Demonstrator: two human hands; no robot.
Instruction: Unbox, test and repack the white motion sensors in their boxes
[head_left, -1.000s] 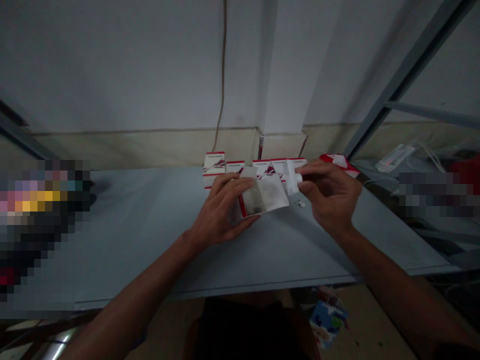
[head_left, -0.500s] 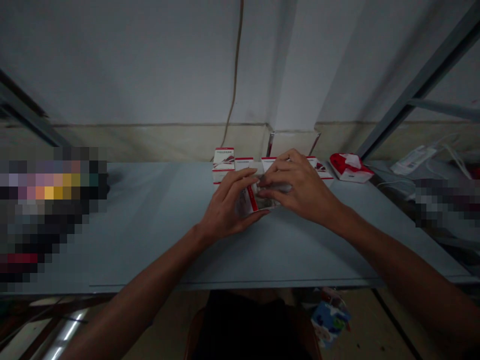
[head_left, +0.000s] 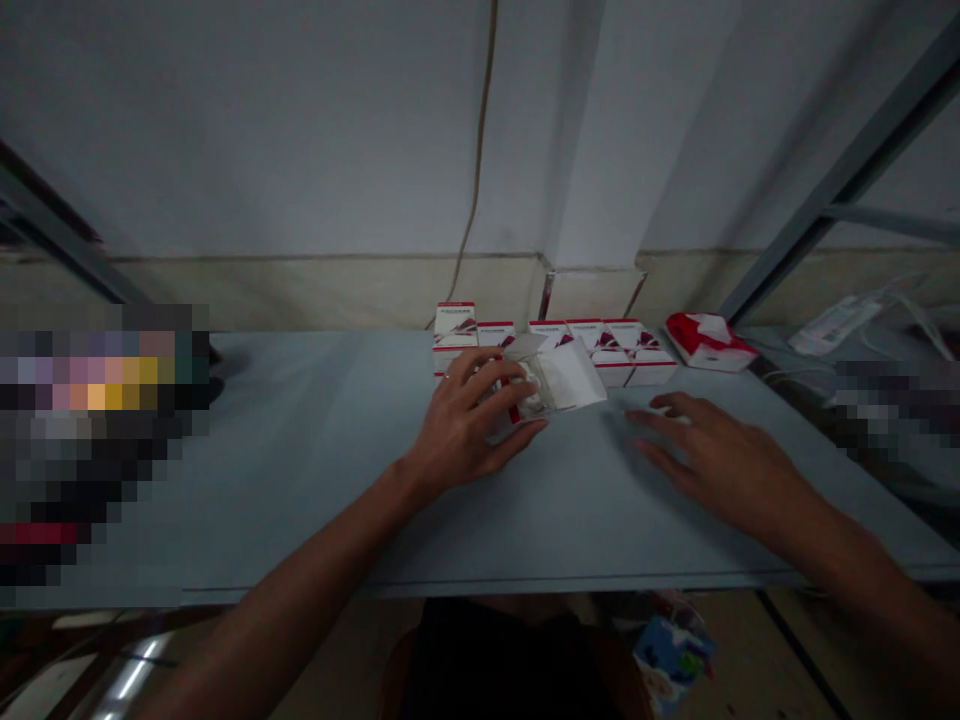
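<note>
My left hand (head_left: 480,415) is wrapped around a small white-and-red cardboard box (head_left: 574,378) that lies tilted on its side, its white flap standing out to the right. Inside the box's mouth shows something pale or clear (head_left: 534,398), too dim to name. To the right, my right hand (head_left: 697,450) hovers over the tabletop, fingers apart and holding nothing. Behind the held box stand similar closed boxes: one taller stack (head_left: 454,335) at the left and a row (head_left: 619,350) at the right.
A pale blue-grey table (head_left: 300,440) runs along the wall. At its back right sits a white carton with red cloth-like material (head_left: 709,340). A cable (head_left: 480,150) hangs down the wall. Clear plastic packaging (head_left: 832,320) lies at far right, and a blue printed bag (head_left: 671,655) is below the table.
My right hand has come away from the box's open end and moved right, its fingers now spread. The box's white flap is now visible. My left hand still grips the box.
</note>
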